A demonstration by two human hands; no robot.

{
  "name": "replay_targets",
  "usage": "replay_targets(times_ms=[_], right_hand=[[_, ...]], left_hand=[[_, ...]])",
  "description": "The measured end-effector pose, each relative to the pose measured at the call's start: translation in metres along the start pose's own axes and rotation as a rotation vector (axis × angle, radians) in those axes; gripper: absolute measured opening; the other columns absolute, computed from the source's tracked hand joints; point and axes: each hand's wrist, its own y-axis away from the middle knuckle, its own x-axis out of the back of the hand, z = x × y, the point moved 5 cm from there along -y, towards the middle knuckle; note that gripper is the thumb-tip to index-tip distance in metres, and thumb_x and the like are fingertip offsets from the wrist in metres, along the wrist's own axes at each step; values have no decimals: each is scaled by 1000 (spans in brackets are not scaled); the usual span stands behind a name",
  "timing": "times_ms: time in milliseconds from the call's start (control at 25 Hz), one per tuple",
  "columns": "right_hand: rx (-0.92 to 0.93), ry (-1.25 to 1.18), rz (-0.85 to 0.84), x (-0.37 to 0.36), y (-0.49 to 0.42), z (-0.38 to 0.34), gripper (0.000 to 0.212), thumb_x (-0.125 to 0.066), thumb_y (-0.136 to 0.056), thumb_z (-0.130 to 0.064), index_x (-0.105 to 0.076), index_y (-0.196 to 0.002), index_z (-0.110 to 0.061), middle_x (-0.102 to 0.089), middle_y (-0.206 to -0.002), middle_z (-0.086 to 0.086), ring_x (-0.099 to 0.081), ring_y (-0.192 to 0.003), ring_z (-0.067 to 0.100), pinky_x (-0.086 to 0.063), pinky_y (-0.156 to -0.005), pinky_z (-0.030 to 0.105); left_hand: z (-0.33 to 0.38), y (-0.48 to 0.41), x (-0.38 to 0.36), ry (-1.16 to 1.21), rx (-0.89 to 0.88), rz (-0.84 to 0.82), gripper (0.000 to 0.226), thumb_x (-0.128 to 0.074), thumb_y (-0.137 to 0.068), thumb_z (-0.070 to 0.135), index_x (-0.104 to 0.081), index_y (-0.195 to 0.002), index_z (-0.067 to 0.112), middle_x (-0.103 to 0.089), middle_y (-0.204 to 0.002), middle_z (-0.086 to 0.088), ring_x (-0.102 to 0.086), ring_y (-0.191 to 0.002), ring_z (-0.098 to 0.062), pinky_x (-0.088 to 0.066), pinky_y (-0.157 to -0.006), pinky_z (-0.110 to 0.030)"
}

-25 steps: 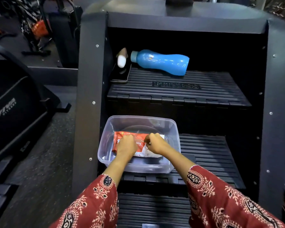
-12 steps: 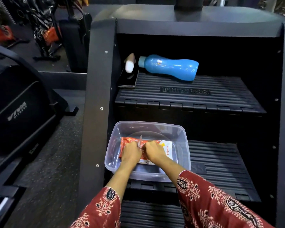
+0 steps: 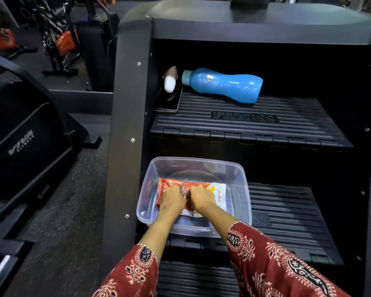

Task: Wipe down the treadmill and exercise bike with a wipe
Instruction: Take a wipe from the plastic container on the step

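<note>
Clear plastic tub [image 3: 146,189]: rectangular, rounded corners, thin translucent walls, glossy. It sits on the middle step [image 3: 287,211] of a black stair machine [image 3: 124,125], pushed toward the step's left side. Steps are matte black with ribbed treads running side to side; the upper step [image 3: 298,127] carries raised lettering "FITNESS". Frame panels are smooth, dark and dotted with small bright screws.

Wipe packet [image 3: 217,192]: soft, flat pouch of shiny, wrinkled film, red-orange on the left and white on the right. It lies flat on the tub floor, long side across.

Left hand [image 3: 171,200]: back of the hand up, fingers curled together and down onto the red part of the packet. Fingertips are hidden under the knuckles.
Right hand [image 3: 202,198]: same posture, fingers curled close together on the packet's middle, just beside the left hand. A thin clear flap [image 3: 183,185] stands up between the two hands; I cannot tell which fingers pinch it.
Both sleeves [image 3: 276,260] are loose red cloth with a pale and black block print.

Upper step: blue plastic bottle [image 3: 223,85], smooth, waisted, teal cap, lying on its side with the cap to the left. Just left of it a dark phone [image 3: 168,102] lies flat against the frame, with a small white rounded object [image 3: 170,83] on top.

Left of the stair machine: speckled dark floor [image 3: 58,211] and another black machine [image 3: 19,146] marked "VIVA FITNESS".
</note>
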Motion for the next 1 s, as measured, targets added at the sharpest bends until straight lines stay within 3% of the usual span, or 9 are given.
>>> replay_targets(times_ms=[120,240,400,600,720,800,920,1000], right_hand=[[-8,-16,34,-3,-5,1,15,-50,-86,-1,-58,-79,-12,-65,-107,15,-63,-98,33,-37,-68,29],[35,29,49,-8,-7,-1,18,-49,-89,-4,-64,-98,-6,-64,-112,15,-62,-100,34,-42,-71,33],[139,103,55,-10,-8,0,23,-49,-93,-9,-58,-114,-5,-56,-125,14,-58,-109,35,-46,-80,38],[208,28,48,-6,-2,3,31,-43,-99,-25,-50,-119,-2,-52,-127,16,-55,-109,35,-40,-75,37],[209,-192,120,6,6,12,15,-44,-98,-25,-47,-96,-11,-55,-103,14,-50,-86,30,-33,-69,34],[146,-442,216,12,6,24,12,-48,-93,-17,-42,-83,-14,-52,-86,6,-46,-74,22,-37,-66,37],[33,-859,282,14,8,36,16,-47,-94,-8,-44,-80,-15,-50,-71,-1,-47,-63,11,-42,-60,28],[-43,-1068,313,15,9,38,18,-43,-96,-6,-44,-81,-16,-49,-72,0,-46,-66,12,-42,-60,26]], left_hand=[[-1,-1,0,11,9,-4,21,-46,-96,10,-60,-98,-5,-63,-104,-23,-55,-86,-32,-39,-68,-34],[-2,-2,-1,16,11,0,25,-45,-97,14,-60,-98,-6,-63,-103,-24,-58,-91,-35,-40,-67,-35],[0,-1,0,15,9,16,26,-44,-99,14,-61,-99,-7,-63,-103,-23,-58,-92,-35,-37,-66,-33],[-1,0,2,34,34,32,24,-44,-97,10,-61,-102,-6,-63,-105,-24,-58,-92,-35,-39,-69,-34],[0,1,3,33,32,43,25,-42,-97,9,-61,-106,-7,-62,-107,-24,-58,-95,-36,-39,-70,-33],[1,2,4,12,25,47,24,-43,-95,4,-62,-106,-4,-64,-106,-22,-58,-94,-34,-41,-71,-34],[3,1,4,-28,11,41,24,-43,-94,3,-63,-107,-2,-65,-106,-19,-56,-86,-28,-42,-69,-32],[2,0,2,-23,3,29,26,-44,-94,5,-62,-112,-1,-64,-107,-20,-57,-89,-29,-42,-70,-32]])
